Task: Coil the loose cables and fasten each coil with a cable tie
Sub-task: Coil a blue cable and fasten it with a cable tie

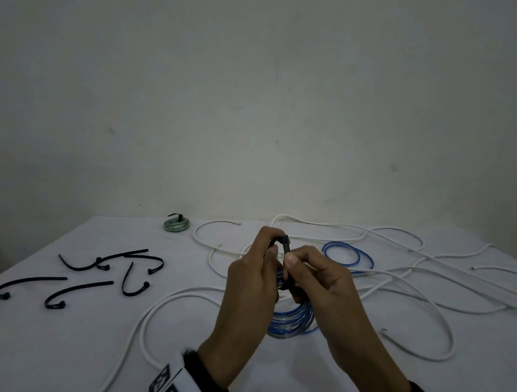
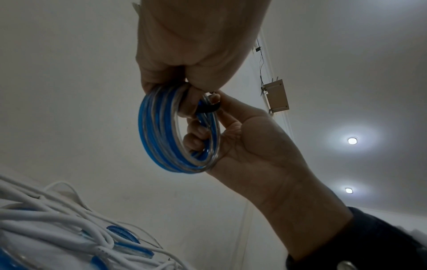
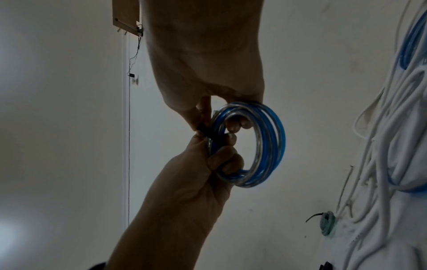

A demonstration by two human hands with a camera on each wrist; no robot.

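Observation:
A coil of blue and clear cable [image 1: 292, 323] [image 2: 157, 131] [image 3: 270, 144] is held upright above the table between both hands. A black cable tie [image 1: 285, 247] [image 2: 208, 109] [image 3: 206, 132] loops around the coil's top. My left hand [image 1: 272, 248] [image 2: 184, 95] grips the coil, with index finger and thumb curled at the tie's bend. My right hand [image 1: 291, 265] [image 3: 217, 118] pinches the tie's strap with its thumb, and its other fingers hook through the coil. The tie's head is hidden by fingers.
Several loose black cable ties [image 1: 97, 268] lie on the white table [image 1: 63, 350] at left. A small green coil [image 1: 176, 224] fastened with a tie sits at the back. Loose white cables [image 1: 396, 281] and a loose blue cable [image 1: 348, 254] sprawl across the right half.

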